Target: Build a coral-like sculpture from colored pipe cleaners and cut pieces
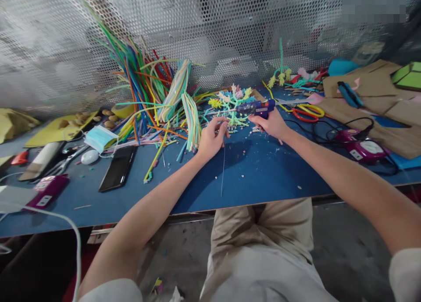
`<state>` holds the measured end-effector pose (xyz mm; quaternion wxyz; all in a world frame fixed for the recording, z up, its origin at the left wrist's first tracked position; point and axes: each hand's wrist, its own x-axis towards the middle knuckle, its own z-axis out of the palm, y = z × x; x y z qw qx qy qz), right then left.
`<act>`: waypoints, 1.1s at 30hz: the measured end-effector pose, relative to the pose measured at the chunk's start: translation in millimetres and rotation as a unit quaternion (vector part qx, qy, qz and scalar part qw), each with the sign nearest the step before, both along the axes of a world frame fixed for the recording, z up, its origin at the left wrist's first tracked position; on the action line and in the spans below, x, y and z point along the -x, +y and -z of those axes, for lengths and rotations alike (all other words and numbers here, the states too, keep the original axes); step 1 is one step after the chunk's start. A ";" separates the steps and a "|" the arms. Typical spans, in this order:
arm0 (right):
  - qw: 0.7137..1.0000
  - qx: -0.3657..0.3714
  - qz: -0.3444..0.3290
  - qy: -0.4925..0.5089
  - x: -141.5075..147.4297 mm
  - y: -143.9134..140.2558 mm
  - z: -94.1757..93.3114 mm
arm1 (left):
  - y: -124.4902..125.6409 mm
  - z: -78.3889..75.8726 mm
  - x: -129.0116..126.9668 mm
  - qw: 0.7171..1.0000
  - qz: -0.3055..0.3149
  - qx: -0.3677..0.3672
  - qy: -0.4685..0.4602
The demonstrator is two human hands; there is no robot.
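Observation:
My left hand pinches a thin wire that hangs down over the blue table. My right hand grips a blue glue gun, its nozzle pointing left toward the wire's top. Just behind both hands lies a cluster of small pastel pipe-cleaner flowers in yellow, pink and mint. A big fan of coloured pipe cleaners leans against the perforated metal wall at the left.
A black phone, a white mouse, a face mask and scissors lie at the left. Red-handled scissors, brown cardboard and a purple device with black cable sit at the right. Small scraps dot the table.

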<state>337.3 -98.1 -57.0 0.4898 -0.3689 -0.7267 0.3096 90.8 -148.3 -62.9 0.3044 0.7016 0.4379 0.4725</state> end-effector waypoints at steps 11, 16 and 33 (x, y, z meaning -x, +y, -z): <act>0.998 -0.046 -0.015 -0.027 1.2 -4.5 0.8 | -1.3 -2.8 2.3 0.999 -0.012 -0.016 0.046; 0.980 -0.152 -0.052 -0.114 -4.3 -6.3 -8.4 | -2.9 -4.3 2.0 0.997 -0.018 -0.022 0.071; 0.972 -0.188 0.007 -0.144 -0.7 -7.4 -6.9 | 0.1 -0.1 2.9 0.993 -0.025 -0.056 0.102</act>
